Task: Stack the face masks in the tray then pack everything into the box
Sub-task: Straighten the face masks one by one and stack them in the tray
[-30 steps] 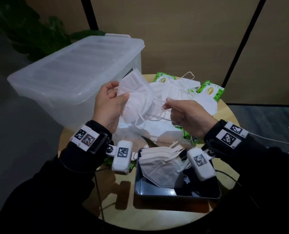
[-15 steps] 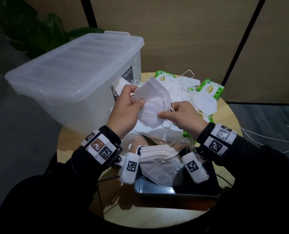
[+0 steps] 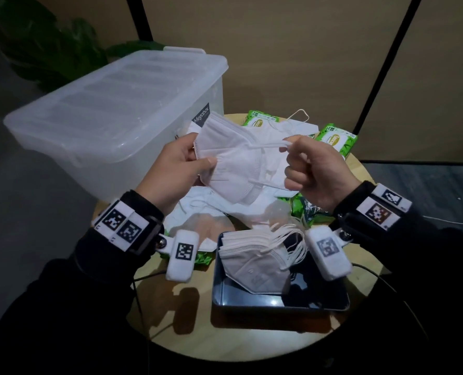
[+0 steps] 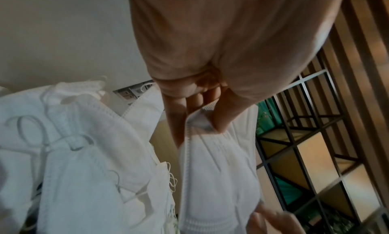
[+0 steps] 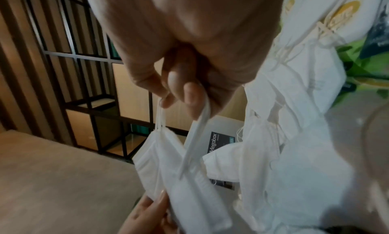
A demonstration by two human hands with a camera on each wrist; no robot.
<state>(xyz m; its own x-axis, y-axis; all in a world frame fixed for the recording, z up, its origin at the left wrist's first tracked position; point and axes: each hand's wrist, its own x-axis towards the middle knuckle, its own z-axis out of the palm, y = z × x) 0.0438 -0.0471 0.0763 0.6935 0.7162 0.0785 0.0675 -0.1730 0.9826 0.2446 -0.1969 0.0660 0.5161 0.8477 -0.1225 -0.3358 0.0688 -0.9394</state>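
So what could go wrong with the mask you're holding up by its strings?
The right hand pinches only the thin ear loops of the held mask, so they might stretch or snap if pulled hard. The loops could also snag the loose masks heaped below and drag one off the table. The tray stack leans to one side of the tray, so a careless drop might topple it.

We see a round wooden worktop (image 3: 252,345) in dim light; behind it stand tan wall panels (image 3: 279,50) with black dividers, a leafy plant (image 3: 49,47) to their left.
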